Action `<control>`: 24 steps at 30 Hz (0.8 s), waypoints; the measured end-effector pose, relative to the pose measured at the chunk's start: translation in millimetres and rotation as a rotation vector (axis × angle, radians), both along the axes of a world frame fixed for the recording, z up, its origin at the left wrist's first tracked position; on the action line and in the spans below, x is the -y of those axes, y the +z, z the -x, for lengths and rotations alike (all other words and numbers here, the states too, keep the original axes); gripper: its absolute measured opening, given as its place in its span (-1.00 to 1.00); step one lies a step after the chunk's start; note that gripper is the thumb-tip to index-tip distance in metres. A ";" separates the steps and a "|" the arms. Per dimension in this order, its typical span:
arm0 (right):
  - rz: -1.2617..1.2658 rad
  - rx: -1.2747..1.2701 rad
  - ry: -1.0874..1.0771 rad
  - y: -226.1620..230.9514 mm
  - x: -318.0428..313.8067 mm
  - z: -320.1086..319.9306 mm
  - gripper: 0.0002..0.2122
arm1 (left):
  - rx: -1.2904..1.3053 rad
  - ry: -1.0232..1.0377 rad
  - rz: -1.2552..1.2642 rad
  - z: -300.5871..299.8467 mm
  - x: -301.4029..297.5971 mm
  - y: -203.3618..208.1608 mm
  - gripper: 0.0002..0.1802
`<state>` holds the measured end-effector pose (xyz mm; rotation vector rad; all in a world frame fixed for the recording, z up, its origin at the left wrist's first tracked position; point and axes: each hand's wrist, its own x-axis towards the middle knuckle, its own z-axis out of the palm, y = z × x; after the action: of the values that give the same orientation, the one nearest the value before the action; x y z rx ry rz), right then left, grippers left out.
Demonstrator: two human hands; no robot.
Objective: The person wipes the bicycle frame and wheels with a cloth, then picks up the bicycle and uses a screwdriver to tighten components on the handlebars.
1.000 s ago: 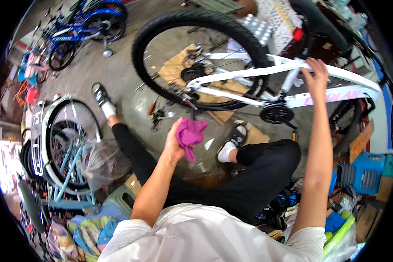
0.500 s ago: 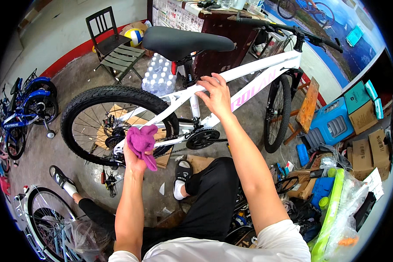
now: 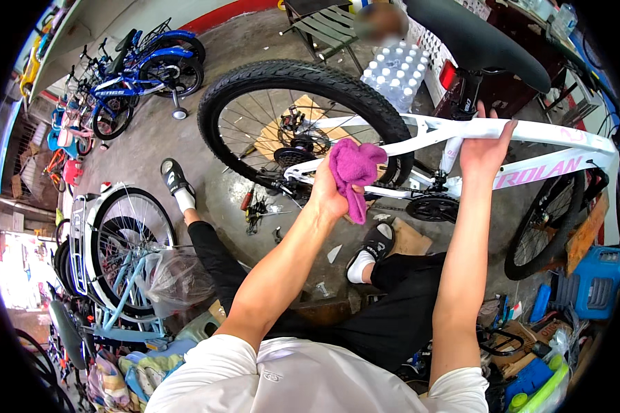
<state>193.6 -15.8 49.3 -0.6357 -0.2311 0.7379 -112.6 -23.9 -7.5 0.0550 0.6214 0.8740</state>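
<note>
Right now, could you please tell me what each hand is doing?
Left hand: closed on the pink rag, against the white bike frame.
Right hand: gripping the frame's top tube.

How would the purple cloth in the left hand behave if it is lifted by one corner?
The purple cloth would probably hang limp: it bunches and folds in the left hand. It looks light, since one loose end droops freely. It seems unlikely to slip, being soft fabric.

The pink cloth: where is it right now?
In the head view, the pink cloth sits just left of centre, bunched in the left hand against the white bicycle frame, beside the rear wheel.
</note>
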 end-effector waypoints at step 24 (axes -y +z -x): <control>-0.343 -0.274 0.149 25.9 -24.4 -5.6 -0.85 | -0.076 -0.154 -0.139 7.4 -54.9 48.7 -0.67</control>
<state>199.2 8.5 75.3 -0.1892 -0.1475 0.8953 -119.9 31.0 41.2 0.2591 0.6180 0.7671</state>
